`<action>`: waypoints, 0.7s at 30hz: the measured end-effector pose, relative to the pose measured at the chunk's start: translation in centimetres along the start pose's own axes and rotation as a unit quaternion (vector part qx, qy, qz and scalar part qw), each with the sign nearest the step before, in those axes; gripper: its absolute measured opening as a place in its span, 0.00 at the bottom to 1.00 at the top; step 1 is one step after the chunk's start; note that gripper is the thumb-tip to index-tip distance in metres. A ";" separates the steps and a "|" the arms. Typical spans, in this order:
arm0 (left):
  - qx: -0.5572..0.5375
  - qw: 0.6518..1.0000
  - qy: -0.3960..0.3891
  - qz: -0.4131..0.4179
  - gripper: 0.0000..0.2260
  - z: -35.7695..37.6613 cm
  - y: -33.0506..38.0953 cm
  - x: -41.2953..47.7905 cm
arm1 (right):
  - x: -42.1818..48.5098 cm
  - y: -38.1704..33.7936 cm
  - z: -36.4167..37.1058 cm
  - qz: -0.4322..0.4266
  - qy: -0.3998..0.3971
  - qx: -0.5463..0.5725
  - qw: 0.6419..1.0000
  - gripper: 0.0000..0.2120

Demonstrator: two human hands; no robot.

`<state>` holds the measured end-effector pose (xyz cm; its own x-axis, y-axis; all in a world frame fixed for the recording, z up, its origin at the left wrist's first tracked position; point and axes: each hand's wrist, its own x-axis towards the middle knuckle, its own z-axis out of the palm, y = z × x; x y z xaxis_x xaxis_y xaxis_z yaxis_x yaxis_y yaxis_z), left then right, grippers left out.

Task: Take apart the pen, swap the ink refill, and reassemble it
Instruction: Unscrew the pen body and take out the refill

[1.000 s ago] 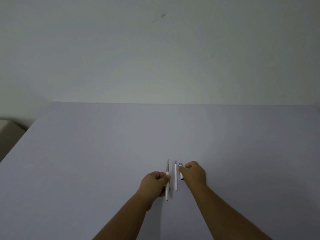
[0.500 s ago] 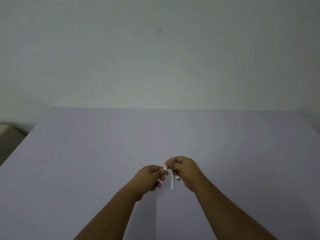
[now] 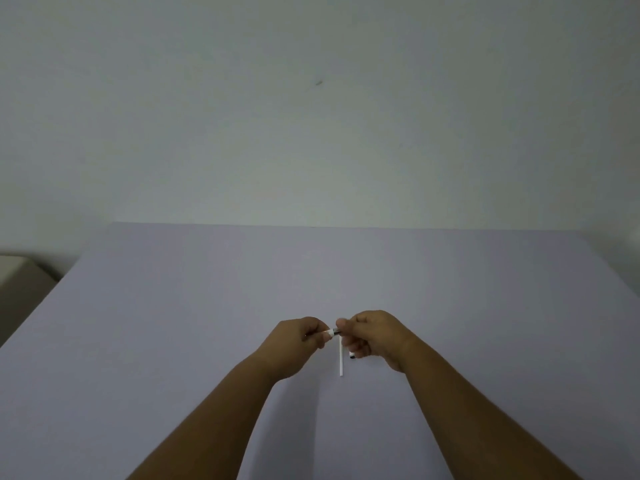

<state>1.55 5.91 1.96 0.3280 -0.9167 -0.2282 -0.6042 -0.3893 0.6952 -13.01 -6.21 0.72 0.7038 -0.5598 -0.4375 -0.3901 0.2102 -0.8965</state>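
Your left hand (image 3: 298, 336) and right hand (image 3: 372, 332) both pinch the pen (image 3: 333, 331) between them, while a white refill (image 3: 341, 358) lies on the table (image 3: 173, 323) just below.

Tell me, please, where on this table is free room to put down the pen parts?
Bare table lies left of the left hand, right of the right hand, and beyond both toward the wall. Crowded: between the hands, where the refill lies.

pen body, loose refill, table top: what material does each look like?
Pen: white, probably plastic, with a dark, possibly metal band; too small to confirm.
Refill: thin white tube, likely plastic, matte.
Table top: even pale lavender, matte, no grain or glare; laminate or paper cover, unclear.
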 end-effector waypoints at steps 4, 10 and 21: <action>-0.002 1.000 0.010 0.003 0.11 0.2 0.5 -0.3 | -0.3 0.1 -0.2 -0.049 -0.001 -0.029 0.998 0.03; -0.010 1.000 0.012 0.000 0.12 0.3 0.9 -0.7 | -0.8 -0.1 -0.3 -0.017 0.003 -0.025 1.000 0.09; -0.004 1.000 0.009 0.002 0.12 0.3 1.6 -1.0 | -1.1 -0.3 -0.5 -0.043 -0.007 -0.033 0.998 0.02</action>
<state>0.08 6.19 3.09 0.3385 -0.9167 -0.2122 -0.6005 -0.3841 0.7014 -13.95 -6.06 1.48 0.7446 -0.5617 -0.3605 -0.3663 0.1076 -0.9242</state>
